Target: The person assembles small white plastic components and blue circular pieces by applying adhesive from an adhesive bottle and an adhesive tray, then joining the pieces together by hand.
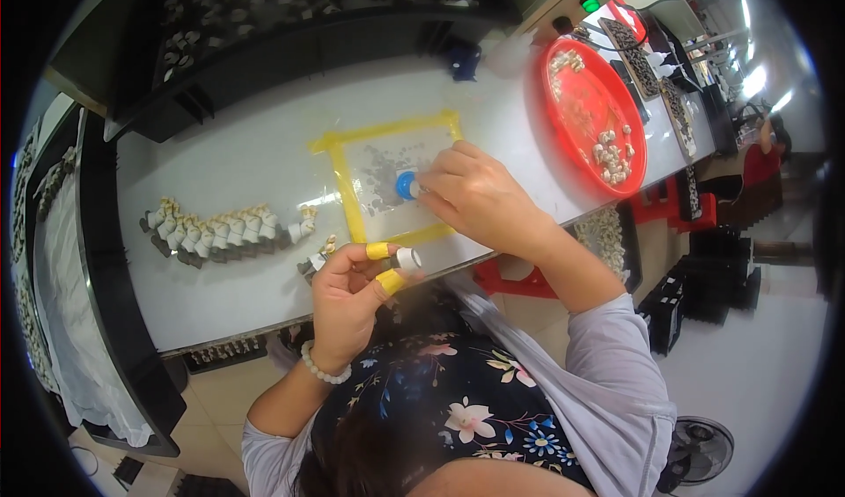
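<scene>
Between the yellow-taped thumb and finger of my left hand [352,299] is a small white ring-shaped part [408,258], held near the table's front edge. My right hand [480,193] is closed around a small whitish item with a round blue end [406,185]; its exact kind is hidden by the fingers. That blue end is over a square work area bordered with yellow tape [350,193], where many tiny dark pieces [383,167] lie scattered. I cannot tell whether it touches them. To the left, a row of white parts with dark bases [216,233] stands on the table.
A red oval tray [585,101] with white parts sits at the right. Dark trays [290,66] of small parts stand along the back. A black rack [114,259] is at the left, and a fan [700,453] on the floor at lower right. Another person [761,158] sits far right.
</scene>
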The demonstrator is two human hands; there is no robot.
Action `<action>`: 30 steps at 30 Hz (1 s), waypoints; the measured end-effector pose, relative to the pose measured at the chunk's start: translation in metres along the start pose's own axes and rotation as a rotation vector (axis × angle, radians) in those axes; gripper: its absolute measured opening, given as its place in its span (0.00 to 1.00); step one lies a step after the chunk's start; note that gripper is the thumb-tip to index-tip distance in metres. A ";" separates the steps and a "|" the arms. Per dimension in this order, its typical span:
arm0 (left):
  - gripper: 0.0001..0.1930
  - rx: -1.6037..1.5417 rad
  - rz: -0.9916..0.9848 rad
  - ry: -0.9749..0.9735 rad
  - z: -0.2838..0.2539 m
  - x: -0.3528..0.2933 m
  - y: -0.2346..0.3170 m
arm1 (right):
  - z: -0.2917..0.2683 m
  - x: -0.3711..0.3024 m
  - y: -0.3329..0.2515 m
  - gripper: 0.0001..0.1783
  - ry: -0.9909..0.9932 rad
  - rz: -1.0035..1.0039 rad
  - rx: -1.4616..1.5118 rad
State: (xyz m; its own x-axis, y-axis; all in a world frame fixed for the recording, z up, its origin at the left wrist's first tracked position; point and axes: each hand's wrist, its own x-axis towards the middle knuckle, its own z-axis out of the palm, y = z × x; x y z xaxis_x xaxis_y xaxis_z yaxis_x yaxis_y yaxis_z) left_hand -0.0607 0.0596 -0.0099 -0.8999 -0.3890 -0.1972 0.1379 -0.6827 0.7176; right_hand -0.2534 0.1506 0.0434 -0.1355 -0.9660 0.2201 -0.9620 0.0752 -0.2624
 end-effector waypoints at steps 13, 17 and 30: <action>0.14 -0.152 0.016 0.061 0.012 0.006 0.004 | -0.006 -0.004 -0.003 0.11 0.167 0.292 0.438; 0.13 -0.223 0.018 0.093 0.018 0.016 0.008 | -0.008 -0.005 0.000 0.12 0.120 0.468 0.759; 0.11 -0.282 -0.032 0.059 0.024 0.031 0.008 | -0.024 -0.010 -0.007 0.12 0.073 0.447 1.007</action>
State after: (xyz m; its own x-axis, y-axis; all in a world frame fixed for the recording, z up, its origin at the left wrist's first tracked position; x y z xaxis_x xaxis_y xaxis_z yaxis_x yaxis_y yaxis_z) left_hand -0.0973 0.0565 0.0059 -0.8810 -0.3943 -0.2614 0.2269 -0.8371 0.4977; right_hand -0.2509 0.1654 0.0659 -0.4686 -0.8825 -0.0395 -0.1943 0.1465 -0.9699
